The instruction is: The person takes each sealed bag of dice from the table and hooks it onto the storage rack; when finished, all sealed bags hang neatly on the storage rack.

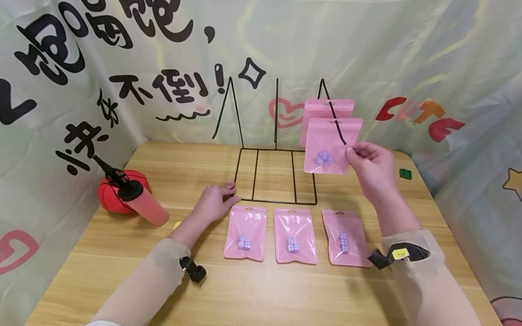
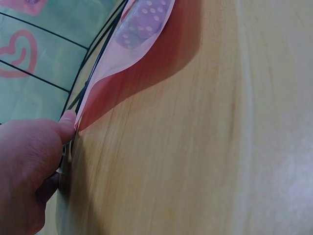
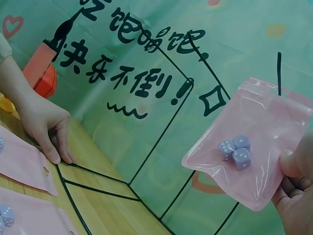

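A black wire display rack (image 1: 254,176) stands on the table with hooks sloping down toward me. My right hand (image 1: 373,167) pinches the right edge of a pink zip pouch (image 1: 332,142), which is at the rack's right hook; small purple dice (image 3: 237,151) show through its front. Behind it hangs another pink pouch (image 1: 308,108), partly covered. With thumb and fingers, my left hand (image 1: 213,203) holds the front left corner of the rack's base. Three more pouches, a left one (image 1: 246,224), a middle one (image 1: 293,225) and a right one (image 1: 344,224), lie before the rack with dice inside.
At the left are a red ball (image 1: 109,192) and a pink cylinder (image 1: 148,206) with a black top and nozzle, like a hand pump. A small green brick (image 1: 405,174) lies at the right. A printed cloth (image 1: 375,54) hangs behind the table.
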`<state>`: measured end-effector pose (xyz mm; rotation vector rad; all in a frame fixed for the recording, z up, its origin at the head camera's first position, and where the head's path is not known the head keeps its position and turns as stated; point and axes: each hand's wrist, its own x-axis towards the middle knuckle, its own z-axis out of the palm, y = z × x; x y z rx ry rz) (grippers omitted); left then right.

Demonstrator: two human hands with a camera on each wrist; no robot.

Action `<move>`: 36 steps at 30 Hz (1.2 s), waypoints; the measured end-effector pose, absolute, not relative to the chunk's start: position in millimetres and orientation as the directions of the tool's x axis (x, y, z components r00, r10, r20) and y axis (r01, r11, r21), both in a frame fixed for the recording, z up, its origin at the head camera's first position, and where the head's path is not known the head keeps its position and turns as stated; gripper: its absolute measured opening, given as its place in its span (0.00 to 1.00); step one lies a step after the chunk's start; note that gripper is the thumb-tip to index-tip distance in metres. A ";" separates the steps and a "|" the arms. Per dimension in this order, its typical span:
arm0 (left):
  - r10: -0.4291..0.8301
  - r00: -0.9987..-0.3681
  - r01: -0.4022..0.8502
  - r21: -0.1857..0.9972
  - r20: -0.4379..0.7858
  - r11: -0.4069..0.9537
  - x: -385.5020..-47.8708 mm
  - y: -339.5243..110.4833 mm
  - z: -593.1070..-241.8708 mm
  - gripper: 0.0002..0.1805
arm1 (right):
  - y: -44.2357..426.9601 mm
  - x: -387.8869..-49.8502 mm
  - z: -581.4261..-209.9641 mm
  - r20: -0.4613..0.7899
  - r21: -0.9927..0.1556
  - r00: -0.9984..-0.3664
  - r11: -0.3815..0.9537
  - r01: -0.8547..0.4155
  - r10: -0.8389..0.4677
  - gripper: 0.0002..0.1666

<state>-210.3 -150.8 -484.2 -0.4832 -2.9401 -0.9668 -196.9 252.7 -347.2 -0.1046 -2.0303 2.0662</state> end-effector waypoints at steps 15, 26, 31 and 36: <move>0.285 -0.953 0.292 0.581 0.106 0.760 -210.1 -150.3 -483.6 0.24 | 251.9 -210.3 -343.3 0.103 -0.991 -0.966 -0.061 -0.121 0.237 0.06; 0.286 -0.954 0.282 0.585 0.088 0.761 -209.5 -150.2 -481.6 0.24 | 270.6 -199.7 -347.4 0.115 -0.984 -0.979 0.155 -0.089 0.167 0.20; 0.287 -0.954 0.279 0.584 0.082 0.762 -209.1 -149.8 -482.3 0.24 | 287.5 -186.8 -352.1 0.098 -0.952 -0.989 0.302 -0.061 0.110 0.25; 0.282 -0.956 0.277 0.583 0.085 0.764 -208.9 -148.7 -481.6 0.24 | 305.0 -171.7 -355.1 0.107 -0.921 -0.993 0.382 -0.079 0.054 0.25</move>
